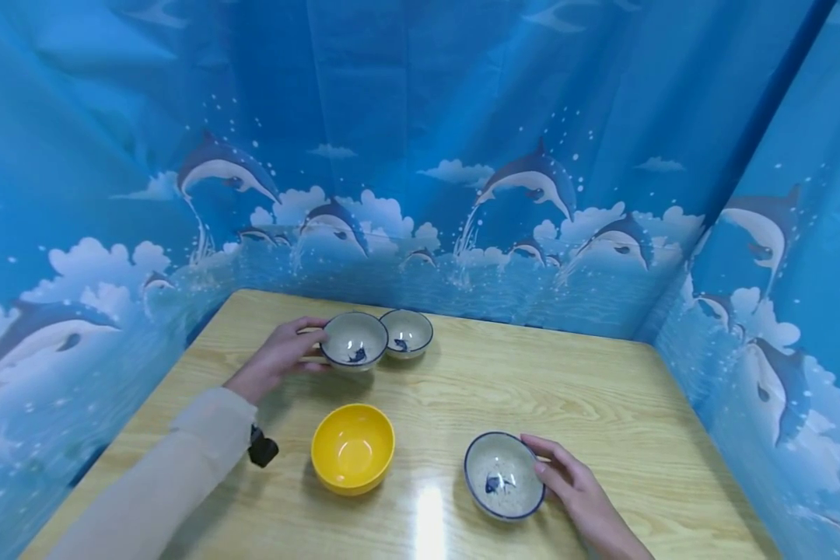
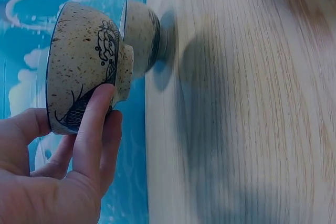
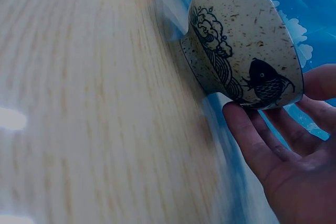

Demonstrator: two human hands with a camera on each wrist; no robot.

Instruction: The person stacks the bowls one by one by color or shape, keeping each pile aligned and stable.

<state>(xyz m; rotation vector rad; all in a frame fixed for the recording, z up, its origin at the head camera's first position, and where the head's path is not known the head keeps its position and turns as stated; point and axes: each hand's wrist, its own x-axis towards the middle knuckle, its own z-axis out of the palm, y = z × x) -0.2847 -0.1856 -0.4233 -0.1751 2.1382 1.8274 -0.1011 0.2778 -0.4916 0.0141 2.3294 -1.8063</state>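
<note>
Four bowls: three speckled with blue rims, one yellow. Left hand grips one speckled bowl, raised off the worktop toward its far-left corner. Right hand grips the second speckled bowl, toward the near edge, right of the yellow bowl. Third speckled bowl near far edge, partly hidden by the left hand's. Dolphin-print curtain behind.

The yellow bowl gleams, smooth, plastic by the look! Glazed, ceramic-looking shine on the far-left bowl, the far bowl beside it, the near-right bowl, speckled outside. Wood-grained table throwing glare; creased backdrop, cloth or plastic unclear; matt cloth sleeve, left.
</note>
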